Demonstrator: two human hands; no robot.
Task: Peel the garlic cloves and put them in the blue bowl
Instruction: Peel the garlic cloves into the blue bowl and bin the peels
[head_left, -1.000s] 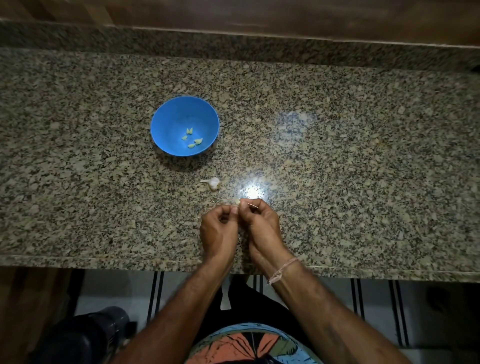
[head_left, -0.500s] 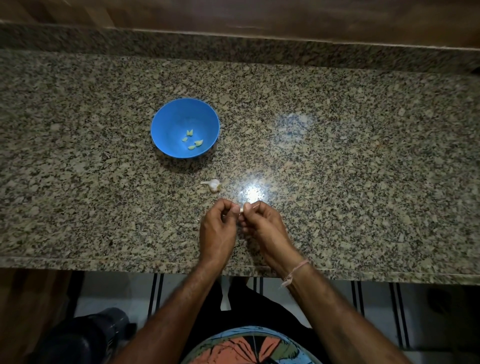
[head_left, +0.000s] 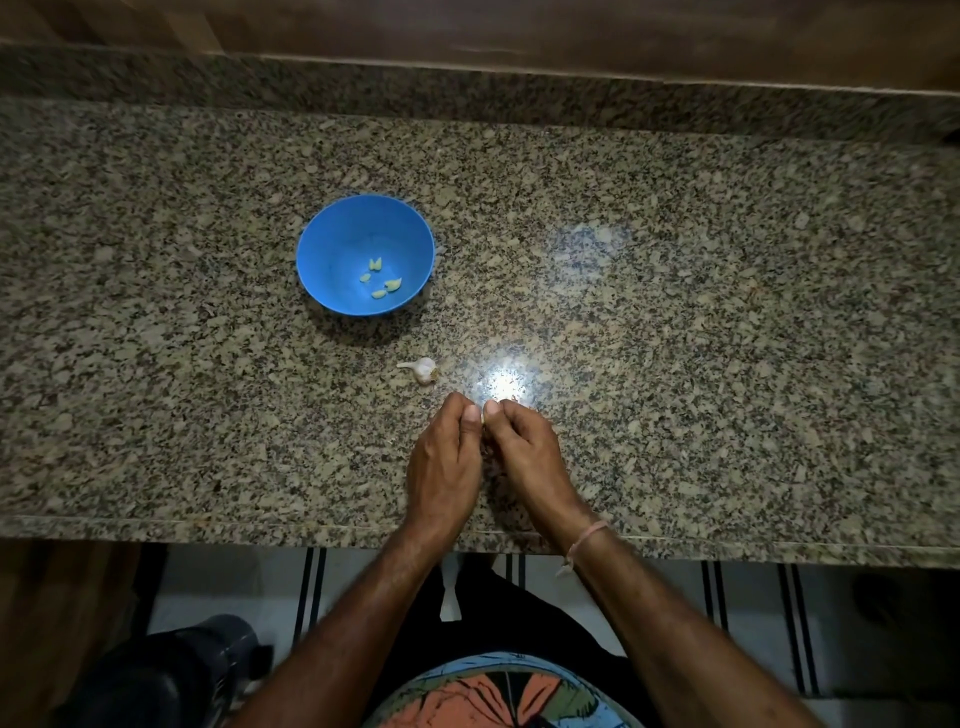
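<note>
Left hand (head_left: 444, 462) and right hand (head_left: 530, 452) pinching garlic clove (head_left: 483, 415), near counter (head_left: 727, 364) front edge, blue bowl (head_left: 332, 244) well apart

no readable text, label or number anywhere

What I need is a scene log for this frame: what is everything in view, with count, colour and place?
bowl: one, blue, on the counter left of centre.
peeled cloves: four or five, pale yellow, in the bowl.
garlic bulb: one, white, on the counter between bowl and hands.
clove: one, pale, mostly hidden between the thumbs.
counter: one, speckled granite, across the frame.
dark object: one, black, lower left; cannot tell what.
wrist thread: one, pinkish, right wrist.
left hand: over the counter's near edge, pinches the clove.
right hand: beside the left, pinches the clove.
</note>
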